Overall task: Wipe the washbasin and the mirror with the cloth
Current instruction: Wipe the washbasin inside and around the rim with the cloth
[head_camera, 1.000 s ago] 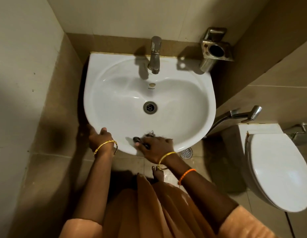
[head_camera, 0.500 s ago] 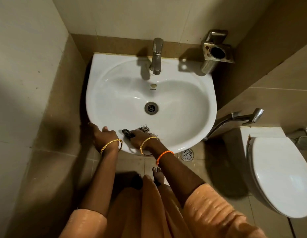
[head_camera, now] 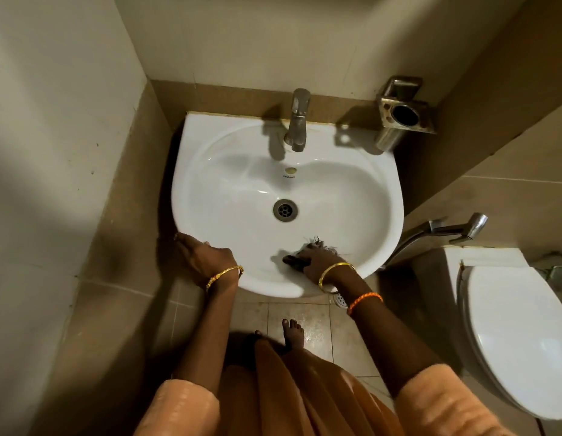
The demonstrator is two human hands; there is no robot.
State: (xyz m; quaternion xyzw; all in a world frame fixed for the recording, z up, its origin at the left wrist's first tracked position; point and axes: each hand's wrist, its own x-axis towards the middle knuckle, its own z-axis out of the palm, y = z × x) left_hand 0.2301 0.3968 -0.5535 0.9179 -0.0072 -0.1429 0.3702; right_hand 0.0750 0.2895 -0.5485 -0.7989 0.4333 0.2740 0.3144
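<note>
The white washbasin (head_camera: 352,190) hangs on the back wall, with a metal tap (head_camera: 298,121) at its rear and a drain (head_camera: 285,209) in the middle. My right hand (head_camera: 317,261) presses a small dark cloth (head_camera: 317,243) with frayed edges against the front inner slope of the bowl, right of centre. My left hand (head_camera: 207,254) grips the basin's front-left rim, fingers curled over the edge. The mirror is out of view.
A metal holder (head_camera: 404,113) is fixed on the wall at the basin's back right. A hand sprayer (head_camera: 456,226) hangs right of the basin, beside a white toilet (head_camera: 518,335) with its lid down. Walls close in at left and behind. My bare foot (head_camera: 292,333) stands on the wet tiled floor.
My right hand slid the cloth from the front rim leftwards, then back right and further into the bowl. My left hand stays on the front-left rim. The camera moved a little.
</note>
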